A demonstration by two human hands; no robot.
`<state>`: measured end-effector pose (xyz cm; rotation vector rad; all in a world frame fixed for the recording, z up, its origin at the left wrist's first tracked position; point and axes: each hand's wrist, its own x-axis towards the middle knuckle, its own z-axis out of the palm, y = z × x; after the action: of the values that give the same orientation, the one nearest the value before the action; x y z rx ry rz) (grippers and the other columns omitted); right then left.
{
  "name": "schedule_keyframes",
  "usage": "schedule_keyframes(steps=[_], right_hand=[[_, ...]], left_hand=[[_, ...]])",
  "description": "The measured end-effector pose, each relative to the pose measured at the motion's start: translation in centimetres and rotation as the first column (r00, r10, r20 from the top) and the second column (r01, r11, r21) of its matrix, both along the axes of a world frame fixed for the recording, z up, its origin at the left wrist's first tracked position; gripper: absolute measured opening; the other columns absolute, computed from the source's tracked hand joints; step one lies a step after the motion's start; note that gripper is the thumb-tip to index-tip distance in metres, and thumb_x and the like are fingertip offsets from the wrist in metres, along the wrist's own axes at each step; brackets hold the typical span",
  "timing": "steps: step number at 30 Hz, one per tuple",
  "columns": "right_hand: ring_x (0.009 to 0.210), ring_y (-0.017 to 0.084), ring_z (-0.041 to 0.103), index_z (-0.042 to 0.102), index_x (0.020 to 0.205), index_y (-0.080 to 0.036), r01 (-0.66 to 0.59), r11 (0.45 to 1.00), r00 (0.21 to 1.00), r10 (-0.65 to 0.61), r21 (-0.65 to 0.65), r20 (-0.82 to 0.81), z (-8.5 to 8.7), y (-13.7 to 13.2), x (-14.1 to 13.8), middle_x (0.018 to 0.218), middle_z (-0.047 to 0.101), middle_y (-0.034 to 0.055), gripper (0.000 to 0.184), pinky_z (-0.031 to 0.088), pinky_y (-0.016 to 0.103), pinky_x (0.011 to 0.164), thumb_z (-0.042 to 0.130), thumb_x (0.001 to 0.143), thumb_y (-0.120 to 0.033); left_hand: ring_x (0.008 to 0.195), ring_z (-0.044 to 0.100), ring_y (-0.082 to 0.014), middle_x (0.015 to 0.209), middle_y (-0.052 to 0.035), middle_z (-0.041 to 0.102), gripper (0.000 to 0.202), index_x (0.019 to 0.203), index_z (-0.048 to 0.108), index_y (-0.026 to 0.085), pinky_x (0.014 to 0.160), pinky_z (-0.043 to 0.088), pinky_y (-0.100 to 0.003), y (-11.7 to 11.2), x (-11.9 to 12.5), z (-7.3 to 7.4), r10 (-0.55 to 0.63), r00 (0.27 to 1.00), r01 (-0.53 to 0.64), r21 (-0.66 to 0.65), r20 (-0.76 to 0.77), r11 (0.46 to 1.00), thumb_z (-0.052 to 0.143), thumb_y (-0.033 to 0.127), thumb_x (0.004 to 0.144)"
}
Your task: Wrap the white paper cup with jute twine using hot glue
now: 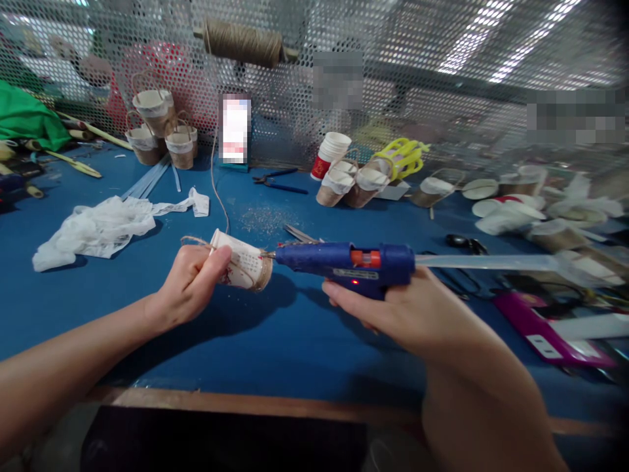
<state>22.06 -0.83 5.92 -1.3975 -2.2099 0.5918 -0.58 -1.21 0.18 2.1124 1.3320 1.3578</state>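
Observation:
My left hand (189,285) is closed round a white paper cup (240,261) held sideways above the blue table (275,334), with brown twine wound round its base end. My right hand (393,308) grips a blue hot glue gun (354,262) with a clear glue stick (491,262) sticking out behind. The gun's nozzle touches the twine-wrapped end of the cup. A strand of twine (216,177) runs up from the cup towards a twine spool (243,42) on the mesh wall.
White lace fabric (98,226) lies at the left. Finished twine-wrapped cups (157,128) stand at the back left and more cups (351,183) at the back centre. Scissors (299,234), pliers (278,180), a pink box (545,334) and cup parts (511,210) crowd the right.

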Motion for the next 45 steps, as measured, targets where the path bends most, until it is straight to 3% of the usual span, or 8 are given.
schedule_keyframes(steps=[7, 17, 19, 28, 34, 40, 45], right_hand=[[0.044, 0.010, 0.041, 0.051, 0.053, -0.020, -0.055, 0.998, 0.996, 0.055, 0.001, 0.066, 0.25, 0.21, -0.03, 0.045, 0.045, -0.0038, 0.021, 0.035, 0.023, 0.043, 0.050, 0.071, -0.031], [0.033, 0.010, 0.045, 0.058, 0.059, -0.022, 0.089, 0.989, 0.983, -0.068, -0.116, 0.173, -0.45, 0.25, 0.64, 0.036, 0.048, -0.0062, 0.021, 0.034, 0.022, 0.034, 0.055, 0.072, -0.039], [0.032, 0.010, 0.046, 0.057, 0.059, -0.022, 0.069, 0.991, 0.985, -0.050, -0.114, 0.163, -0.38, 0.24, 0.63, 0.036, 0.048, -0.0062, 0.021, 0.034, 0.022, 0.034, 0.054, 0.072, -0.038], [0.034, 0.009, 0.039, 0.051, 0.054, -0.022, -0.039, 0.997, 0.997, 0.044, -0.067, 0.064, 0.07, 0.52, -0.26, 0.035, 0.041, -0.0076, 0.021, 0.033, 0.024, 0.040, 0.053, 0.073, -0.031], [0.034, 0.009, 0.041, 0.052, 0.054, -0.023, -0.003, 0.997, 0.997, 0.008, -0.081, 0.073, -0.09, 0.43, -0.06, 0.036, 0.043, -0.0073, 0.021, 0.033, 0.024, 0.040, 0.054, 0.072, -0.033], [0.032, 0.010, 0.040, 0.053, 0.053, -0.024, -0.015, 0.998, 0.996, 0.021, -0.065, 0.083, -0.12, 0.22, 0.26, 0.033, 0.041, -0.0068, 0.021, 0.031, 0.025, 0.037, 0.054, 0.072, -0.034], [0.032, 0.010, 0.039, 0.053, 0.054, -0.024, -0.009, 0.999, 0.997, 0.013, -0.052, 0.074, -0.09, 0.14, 0.37, 0.033, 0.041, -0.0068, 0.020, 0.029, 0.025, 0.036, 0.056, 0.071, -0.033]], left_hand=[[0.032, 0.031, -0.0083, 0.033, 0.0043, 0.032, 0.041, 0.041, 0.026, 0.021, 0.035, 0.026, -0.023, 0.00, 0.02, 0.07, -0.018, 1.000, 0.018, 0.029, 0.000, 0.999, 0.033, 0.017, 0.081], [0.032, 0.031, -0.0069, 0.033, 0.0044, 0.034, 0.043, 0.040, 0.027, 0.019, 0.034, 0.025, -0.022, -0.04, 0.08, -0.24, -0.045, 0.998, 0.051, 0.120, -0.049, 0.992, 0.033, 0.018, 0.083], [0.032, 0.031, -0.0069, 0.033, 0.0046, 0.034, 0.044, 0.040, 0.027, 0.019, 0.035, 0.026, -0.022, -0.03, 0.04, -0.27, -0.046, 0.998, 0.052, 0.121, -0.053, 0.991, 0.033, 0.018, 0.084], [0.032, 0.035, -0.0086, 0.033, 0.0026, 0.039, 0.044, 0.039, 0.032, 0.020, 0.036, 0.029, -0.022, -0.35, 0.03, -0.02, -0.065, 0.997, 0.068, 0.045, -0.052, 0.997, 0.032, 0.020, 0.083], [0.033, 0.035, -0.0083, 0.034, 0.0028, 0.038, 0.043, 0.039, 0.033, 0.019, 0.037, 0.027, -0.022, -0.29, 0.14, 0.08, -0.081, 0.996, 0.083, 0.050, -0.049, 0.995, 0.032, 0.020, 0.082], [0.035, 0.027, -0.0085, 0.035, 0.0046, 0.029, 0.041, 0.042, 0.023, 0.021, 0.038, 0.024, -0.024, -0.05, -0.03, -0.13, -0.034, 0.999, 0.034, 0.006, -0.018, 0.999, 0.033, 0.019, 0.082], [0.036, 0.032, -0.0087, 0.036, 0.0036, 0.035, 0.040, 0.042, 0.029, 0.020, 0.039, 0.026, -0.024, 0.05, -0.04, -0.18, -0.037, 0.999, 0.038, -0.041, 0.014, 0.998, 0.032, 0.019, 0.081]])
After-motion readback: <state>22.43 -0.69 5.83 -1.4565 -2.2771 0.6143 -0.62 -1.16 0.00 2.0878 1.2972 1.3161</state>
